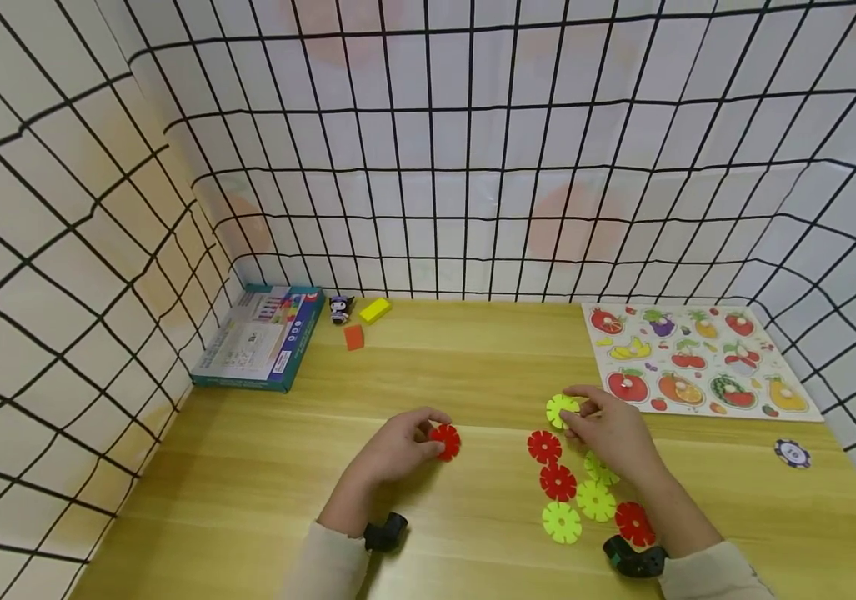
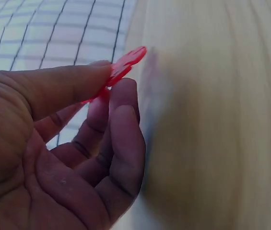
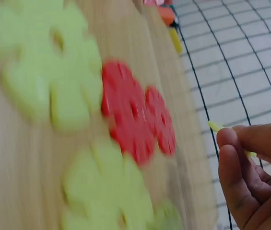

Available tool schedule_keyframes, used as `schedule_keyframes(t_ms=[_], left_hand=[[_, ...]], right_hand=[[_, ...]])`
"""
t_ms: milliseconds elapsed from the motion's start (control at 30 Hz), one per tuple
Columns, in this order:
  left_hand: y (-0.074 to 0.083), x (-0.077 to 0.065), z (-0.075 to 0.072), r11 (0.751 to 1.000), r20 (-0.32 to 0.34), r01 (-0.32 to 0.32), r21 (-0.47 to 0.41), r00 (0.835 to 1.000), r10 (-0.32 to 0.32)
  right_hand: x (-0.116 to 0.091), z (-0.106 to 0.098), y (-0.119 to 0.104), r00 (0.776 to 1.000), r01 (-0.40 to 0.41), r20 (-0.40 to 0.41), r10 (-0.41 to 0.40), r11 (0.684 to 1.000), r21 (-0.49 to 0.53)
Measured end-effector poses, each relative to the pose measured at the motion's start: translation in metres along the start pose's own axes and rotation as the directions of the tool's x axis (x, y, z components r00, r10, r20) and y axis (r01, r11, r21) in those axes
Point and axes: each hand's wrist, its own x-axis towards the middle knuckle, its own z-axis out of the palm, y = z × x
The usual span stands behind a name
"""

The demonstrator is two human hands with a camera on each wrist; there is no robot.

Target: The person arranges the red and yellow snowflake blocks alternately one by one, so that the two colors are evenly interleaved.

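Observation:
My left hand (image 1: 400, 447) pinches a red slotted plastic disc (image 1: 448, 442) between thumb and fingers. In the left wrist view the red disc (image 2: 128, 61) is held near its edge, seen at a slant. My right hand (image 1: 618, 431) pinches a yellow-green slotted disc (image 1: 559, 410) above the table, left of the fruit board. Only a sliver of that yellow-green disc (image 3: 215, 125) shows in the right wrist view. Below the right hand lie several loose discs, among them a red disc (image 1: 544, 447), another red disc (image 1: 558, 482) and a yellow-green disc (image 1: 562, 522). The right forearm passes close to a further red disc (image 1: 634, 523).
A fruit picture board (image 1: 668, 375) lies at the back right, with a poker chip (image 1: 793, 453) before it. At the back left are a flat box (image 1: 255, 342), a small figurine (image 1: 340, 309), a yellow block (image 1: 375, 311) and an orange block (image 1: 353, 337). Grid-patterned walls enclose the wooden table (image 1: 247, 475).

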Motion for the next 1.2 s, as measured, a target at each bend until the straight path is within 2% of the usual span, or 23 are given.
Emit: schedule_keyframes(t_ms=[133,200,267,367,433,600,767,967,1100,1200], left_hand=[[-0.015,-0.005,-0.024,0.995,-0.050,0.049,-0.083,0.997,-0.053],[-0.023,-0.009,-0.038,0.988,-0.097,0.098,-0.122,0.989,-0.110],[-0.031,-0.014,-0.052,0.976,-0.166,0.151,-0.157,0.970,-0.177],[-0.045,-0.022,-0.070,0.961,-0.257,0.187,-0.202,0.937,-0.236],[-0.052,-0.027,-0.079,0.955,-0.286,0.191,-0.229,0.924,-0.253],[-0.067,-0.038,-0.096,0.951,-0.315,0.184,-0.249,0.913,-0.259],[-0.076,-0.048,-0.115,0.960,-0.373,0.204,-0.193,0.889,-0.265],[-0.080,-0.061,-0.132,0.940,-0.413,0.332,-0.076,0.848,-0.333],[-0.085,-0.065,-0.135,0.930,-0.432,0.367,0.003,0.840,-0.329],[-0.089,-0.066,-0.136,0.919,-0.439,0.389,0.070,0.839,-0.322]], right_hand=[[0.000,0.019,-0.013,1.000,0.030,-0.002,-0.030,0.998,0.055],[-0.001,0.029,-0.021,0.999,0.043,0.002,-0.043,0.996,0.075],[-0.001,0.040,-0.029,0.999,0.045,0.018,-0.047,0.992,0.114],[-0.002,0.058,-0.040,0.998,0.038,0.034,-0.045,0.983,0.181],[-0.001,0.071,-0.048,0.998,0.039,0.045,-0.051,0.974,0.225],[0.003,0.104,-0.070,0.989,0.073,0.097,-0.108,0.946,0.316],[0.012,0.137,-0.096,0.975,0.081,0.157,-0.157,0.910,0.406],[0.021,0.182,-0.123,0.964,0.027,0.219,-0.149,0.879,0.476],[0.025,0.208,-0.138,0.953,0.027,0.256,-0.162,0.887,0.462],[0.028,0.222,-0.144,0.944,0.123,0.251,-0.212,0.936,0.330]])
